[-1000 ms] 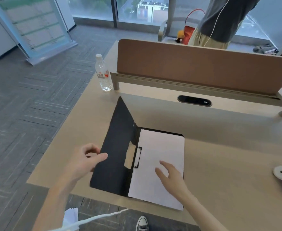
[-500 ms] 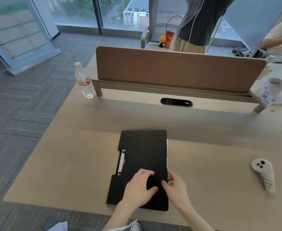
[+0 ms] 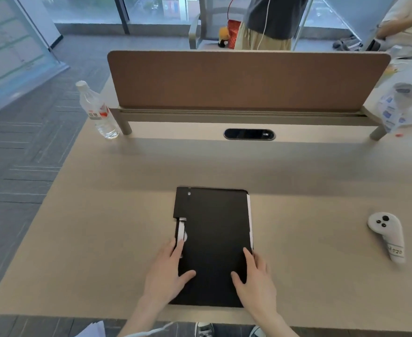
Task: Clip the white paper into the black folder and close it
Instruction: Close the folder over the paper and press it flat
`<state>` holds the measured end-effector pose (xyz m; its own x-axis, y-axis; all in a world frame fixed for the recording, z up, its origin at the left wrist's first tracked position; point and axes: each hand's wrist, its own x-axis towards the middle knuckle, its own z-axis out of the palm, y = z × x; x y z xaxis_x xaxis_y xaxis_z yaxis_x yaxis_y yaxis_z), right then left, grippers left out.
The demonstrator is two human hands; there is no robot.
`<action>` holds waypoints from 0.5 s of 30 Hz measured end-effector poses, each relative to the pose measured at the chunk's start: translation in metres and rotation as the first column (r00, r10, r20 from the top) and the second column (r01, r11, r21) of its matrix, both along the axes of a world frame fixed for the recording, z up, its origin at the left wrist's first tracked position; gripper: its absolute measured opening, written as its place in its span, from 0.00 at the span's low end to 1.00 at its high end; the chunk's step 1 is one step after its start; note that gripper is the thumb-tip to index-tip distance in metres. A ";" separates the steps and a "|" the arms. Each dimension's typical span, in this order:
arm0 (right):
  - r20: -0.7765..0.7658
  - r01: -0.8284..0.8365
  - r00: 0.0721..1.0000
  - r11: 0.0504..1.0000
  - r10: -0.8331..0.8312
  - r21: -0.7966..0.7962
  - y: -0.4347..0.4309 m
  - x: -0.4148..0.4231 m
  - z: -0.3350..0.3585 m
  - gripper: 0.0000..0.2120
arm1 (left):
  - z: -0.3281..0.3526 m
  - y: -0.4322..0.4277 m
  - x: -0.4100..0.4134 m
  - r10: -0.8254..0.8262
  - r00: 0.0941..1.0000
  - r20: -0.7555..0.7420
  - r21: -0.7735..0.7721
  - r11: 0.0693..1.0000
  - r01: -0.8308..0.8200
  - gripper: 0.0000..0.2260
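The black folder lies shut and flat on the beige desk, near its front edge. A thin strip of white paper shows along the folder's right edge, and the metal clip shows in a cutout on its left side. My left hand rests flat on the folder's lower left edge, fingers spread. My right hand rests flat on its lower right edge, fingers spread as well. Neither hand grips anything.
A water bottle stands at the back left by the brown divider panel. A white controller lies to the right of the folder. A plastic-wrapped item sits at the far right. People stand beyond the divider.
The folder's cover came down from open over the white paper. Both hands slid apart from the cover's lower middle to the folder's lower side edges.
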<state>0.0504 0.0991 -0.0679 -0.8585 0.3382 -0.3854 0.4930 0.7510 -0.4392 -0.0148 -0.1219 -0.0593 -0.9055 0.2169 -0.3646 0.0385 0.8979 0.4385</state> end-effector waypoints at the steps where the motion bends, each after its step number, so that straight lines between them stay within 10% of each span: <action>1: -0.007 0.018 1.000 0.999 -0.018 0.027 0.008 0.002 -0.001 0.33 | 0.001 0.010 -0.001 -0.032 0.999 -0.004 0.002 1.000 0.032 0.41; 15: -0.054 0.126 0.991 0.979 -0.119 0.158 0.167 -0.044 -0.008 0.30 | -0.003 0.184 -0.066 -0.251 0.961 -0.116 -0.125 0.964 0.237 0.39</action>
